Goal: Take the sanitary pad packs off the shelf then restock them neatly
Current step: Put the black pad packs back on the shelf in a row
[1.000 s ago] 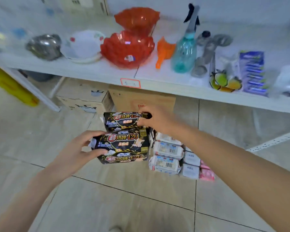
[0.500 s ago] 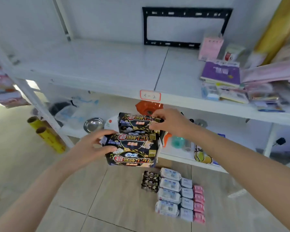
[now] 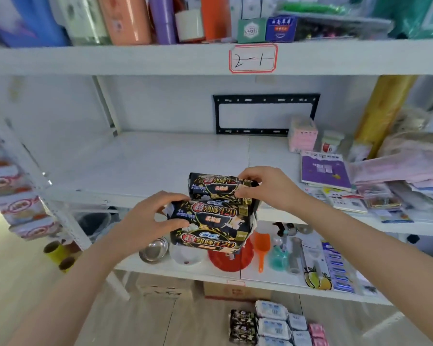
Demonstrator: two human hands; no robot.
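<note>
A small shop or stockroom is suggested by white metal shelving [image 3: 140, 59] tagged with a red-bordered handwritten label [image 3: 253, 58] and crowded with assorted packaged household goods [image 3: 280, 28].

pad packs [image 3: 211, 216]: glossy plastic film | shelf [image 3: 145, 161]: smooth white | bowl [image 3: 154, 250]: shiny metal

Bright, even light; soft, edges bowed, blurred.

Both bare forearms reach forward from the lower corners and converge at centre. The left hand [image 3: 155, 218] has its fingers curled round the left end of two stacked black plastic sanitary pad packs [image 3: 210, 228]. The right hand [image 3: 265, 188], slightly higher, pinches the right end of a third black pack [image 3: 215, 187] just above them.
</note>
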